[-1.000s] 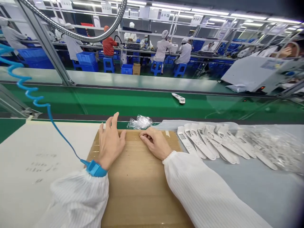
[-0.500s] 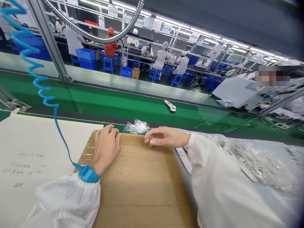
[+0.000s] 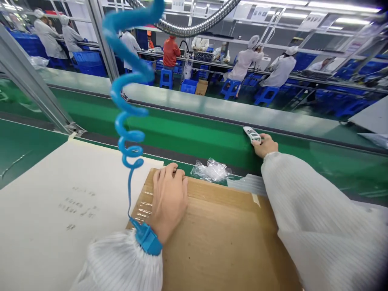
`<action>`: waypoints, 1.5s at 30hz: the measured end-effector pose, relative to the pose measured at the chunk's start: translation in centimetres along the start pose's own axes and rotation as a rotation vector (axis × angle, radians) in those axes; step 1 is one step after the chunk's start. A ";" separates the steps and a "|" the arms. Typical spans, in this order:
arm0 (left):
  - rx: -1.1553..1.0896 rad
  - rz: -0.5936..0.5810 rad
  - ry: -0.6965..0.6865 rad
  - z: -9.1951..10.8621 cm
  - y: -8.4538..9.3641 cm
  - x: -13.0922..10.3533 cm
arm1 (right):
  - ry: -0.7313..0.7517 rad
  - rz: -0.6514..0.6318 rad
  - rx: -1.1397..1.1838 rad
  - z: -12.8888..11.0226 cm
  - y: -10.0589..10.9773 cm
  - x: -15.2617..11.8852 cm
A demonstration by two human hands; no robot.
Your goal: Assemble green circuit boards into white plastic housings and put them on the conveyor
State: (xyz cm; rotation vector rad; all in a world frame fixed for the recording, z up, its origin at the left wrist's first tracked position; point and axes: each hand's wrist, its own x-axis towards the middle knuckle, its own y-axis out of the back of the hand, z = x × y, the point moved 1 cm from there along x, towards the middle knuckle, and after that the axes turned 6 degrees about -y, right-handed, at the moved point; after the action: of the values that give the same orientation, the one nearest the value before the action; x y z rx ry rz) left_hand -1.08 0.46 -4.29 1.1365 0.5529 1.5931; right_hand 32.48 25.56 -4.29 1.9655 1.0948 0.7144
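Observation:
My left hand (image 3: 170,198) lies on a brown cardboard sheet or box top (image 3: 212,238) near its far left corner, palm down, with the fingers bent slightly at the edge. A blue wrist strap (image 3: 148,239) with a coiled blue cord (image 3: 130,103) is round that wrist. Reaching out over the green conveyor belt (image 3: 182,129), my right hand (image 3: 266,145) has its thumb and fingers closed on the near end of a long white plastic device housing (image 3: 252,133). The housing's far end points away to the left. Its exact kind is unclear.
Crumpled clear plastic bags (image 3: 212,169) lie just past the cardboard. A white sheet with handwriting (image 3: 39,202) covers the left of the bench. A metal post (image 3: 103,40) and a flexible metal hose (image 3: 197,29) stand in front. Workers in white coats sit across the aisle.
My right hand has moved from above the cardboard out to the belt and taken hold of the white housing. My left hand stays on the cardboard. The view has turned left.

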 end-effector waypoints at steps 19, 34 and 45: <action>-0.801 -0.316 0.076 3.7 2.4 -0.7 | 0.261 -0.719 0.805 -5.2 7.1 -25.1; -0.495 -0.054 0.352 1.4 2.2 0.2 | 0.935 -0.249 -0.012 -5.4 4.5 -26.6; -1.065 -0.023 0.503 2.1 3.5 0.7 | 0.757 -0.167 -0.270 -3.5 5.7 -20.1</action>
State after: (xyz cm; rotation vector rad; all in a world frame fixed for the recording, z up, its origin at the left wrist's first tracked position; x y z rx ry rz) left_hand -0.92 -0.54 -0.24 -0.0675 -0.0286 1.7809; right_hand 22.86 7.26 0.25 1.3653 1.4729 1.4897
